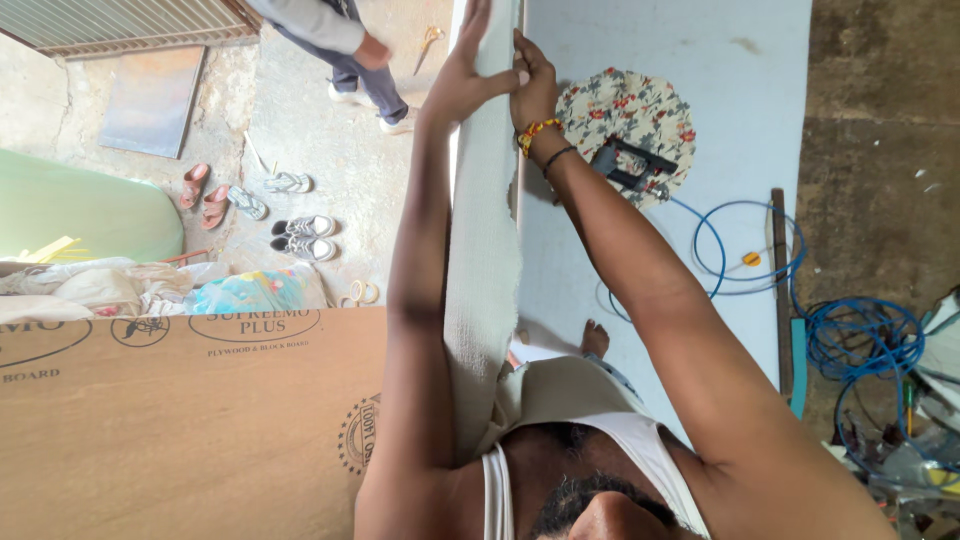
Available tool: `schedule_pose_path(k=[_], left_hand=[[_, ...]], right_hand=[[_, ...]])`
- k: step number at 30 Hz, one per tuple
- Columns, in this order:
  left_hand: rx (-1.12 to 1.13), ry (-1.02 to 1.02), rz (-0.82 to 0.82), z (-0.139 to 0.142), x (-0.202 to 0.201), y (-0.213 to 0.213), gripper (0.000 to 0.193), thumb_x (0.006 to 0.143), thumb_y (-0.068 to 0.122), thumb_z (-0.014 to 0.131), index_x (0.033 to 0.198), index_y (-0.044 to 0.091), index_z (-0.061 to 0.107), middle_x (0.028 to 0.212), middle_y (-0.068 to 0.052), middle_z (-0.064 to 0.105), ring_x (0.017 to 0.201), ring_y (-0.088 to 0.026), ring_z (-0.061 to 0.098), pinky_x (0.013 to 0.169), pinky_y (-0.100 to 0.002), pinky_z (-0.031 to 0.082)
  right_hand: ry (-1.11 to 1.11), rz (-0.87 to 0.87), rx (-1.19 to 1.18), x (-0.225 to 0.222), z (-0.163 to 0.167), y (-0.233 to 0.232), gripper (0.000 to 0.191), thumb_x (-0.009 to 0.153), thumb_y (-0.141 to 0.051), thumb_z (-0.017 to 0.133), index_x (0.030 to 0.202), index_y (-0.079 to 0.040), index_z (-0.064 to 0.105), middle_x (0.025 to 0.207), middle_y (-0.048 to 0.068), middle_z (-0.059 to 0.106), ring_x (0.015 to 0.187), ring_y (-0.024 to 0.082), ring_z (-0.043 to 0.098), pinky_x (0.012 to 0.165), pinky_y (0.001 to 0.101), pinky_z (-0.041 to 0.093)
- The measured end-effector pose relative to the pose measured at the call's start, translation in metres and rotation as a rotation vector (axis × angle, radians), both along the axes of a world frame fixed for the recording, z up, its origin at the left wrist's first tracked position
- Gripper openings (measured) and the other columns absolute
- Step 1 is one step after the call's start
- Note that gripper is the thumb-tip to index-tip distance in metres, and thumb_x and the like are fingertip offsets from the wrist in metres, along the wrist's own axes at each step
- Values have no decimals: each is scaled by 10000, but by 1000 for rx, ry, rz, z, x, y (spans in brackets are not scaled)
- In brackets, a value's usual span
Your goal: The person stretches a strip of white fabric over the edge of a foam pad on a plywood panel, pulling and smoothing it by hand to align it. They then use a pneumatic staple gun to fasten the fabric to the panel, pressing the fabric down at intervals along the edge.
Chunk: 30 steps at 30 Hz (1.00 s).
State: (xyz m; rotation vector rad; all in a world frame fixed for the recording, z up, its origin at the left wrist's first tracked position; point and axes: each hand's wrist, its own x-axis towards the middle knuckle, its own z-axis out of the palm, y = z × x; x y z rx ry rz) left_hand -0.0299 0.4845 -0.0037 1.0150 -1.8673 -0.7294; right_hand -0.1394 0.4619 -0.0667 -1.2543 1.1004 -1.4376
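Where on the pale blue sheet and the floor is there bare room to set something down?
The pale blue sheet is bare along its top and right, above and right of the floral round cushion. Its strip between the cushion and the bare foot is open too. The blue hose tangle at right is crowded, as is the floor around the shoes and sandals.

I see the upright fabric-covered panel (482, 230) filling the gap between my two arms, so neither hand can cross there. To the left, the plywood sheet (190, 420) blocks low reach, and another person (335, 40) stands beyond it. To the right, the pale blue sheet (740, 120) lies mostly open, apart from a floral round cushion (630, 115), a stapler (630, 165) and blue hose (800, 300).
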Motion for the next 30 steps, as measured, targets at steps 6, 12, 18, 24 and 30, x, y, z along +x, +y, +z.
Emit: schedule_pose_path(k=[6, 12, 18, 24, 30], left_hand=[[357, 631, -104, -19, 4, 16, 892, 1086, 709, 282, 1735, 140, 58, 1790, -160, 207, 1656, -336, 242, 1341, -416, 254], [246, 282, -3, -15, 3, 24, 911, 1001, 789, 120, 1692, 211, -15, 1781, -62, -129, 1649, -289, -70, 1327, -442, 27], [108, -386, 33, 13, -4, 35, 679, 963, 803, 238, 1498, 411, 386, 1703, -120, -108, 1622, -255, 137, 1315, -485, 4], [305, 411, 55, 12, 10, 18, 827, 1029, 703, 165, 1701, 222, 179, 1773, -114, 229, 1625, -267, 184, 1281, -532, 62], [528, 653, 60, 11, -1, -6, 671, 1127, 565, 347, 1667, 195, 196, 1752, -79, 233, 1611, -244, 258, 1301, -369, 225]], right_hand=[[-35, 25, -78, 2, 11, 3, 363, 1075, -63, 470, 1410, -3, 596, 1310, 136, 731, 1159, 179, 707, 1022, 291, 546], [-42, 20, 48, 3, 22, 6, 388, 1054, -87, 447, 1406, -23, 597, 1295, 123, 733, 1134, 173, 713, 1001, 284, 553], [93, 36, 88, -2, 27, 7, 403, 1032, -119, 533, 1424, -25, 529, 1259, 100, 710, 1021, 156, 713, 885, 294, 589], [-12, 24, 57, 1, 22, 8, 388, 1056, -95, 456, 1414, -23, 589, 1195, 117, 767, 987, 136, 735, 879, 268, 593], [6, 21, 89, 4, 20, 6, 400, 1036, -72, 452, 1404, -22, 601, 1225, 134, 749, 1038, 178, 720, 930, 290, 568]])
